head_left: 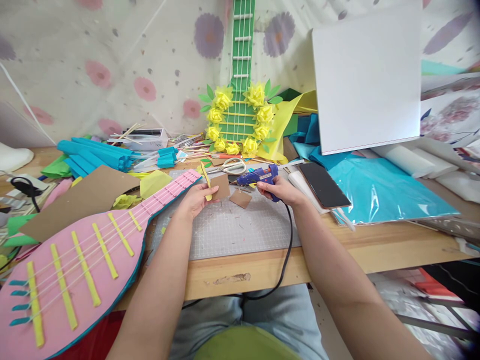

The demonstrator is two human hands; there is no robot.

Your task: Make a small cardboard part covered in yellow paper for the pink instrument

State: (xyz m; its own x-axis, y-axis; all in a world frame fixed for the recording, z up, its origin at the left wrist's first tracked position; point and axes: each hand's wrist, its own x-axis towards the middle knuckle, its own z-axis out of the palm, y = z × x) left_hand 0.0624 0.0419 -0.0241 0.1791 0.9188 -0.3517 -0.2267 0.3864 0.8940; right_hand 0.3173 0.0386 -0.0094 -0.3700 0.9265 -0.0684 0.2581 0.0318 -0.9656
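Note:
My left hand (198, 198) is closed on a small brown cardboard piece (220, 188) and a narrow yellow strip (206, 181), which stands upright against the cardboard's left side. Wrapped round the handle of a blue glue gun (258, 175) is my right hand (277, 189). The gun's nozzle points left, close to the cardboard's right edge; whether they touch is too small to tell. Another cardboard square (240, 199) lies on the grey cutting mat (240, 232) just below the nozzle. The black cord hangs from the gun over the table's front edge.
A pink paper instrument (86, 245) lies at the left. White-handled scissors (233, 166) rest behind my hands. A green instrument with yellow flowers (240, 115) stands at the back. A black phone (324, 185), blue wrapped sheets (390, 190) and a white board (369, 80) are at the right.

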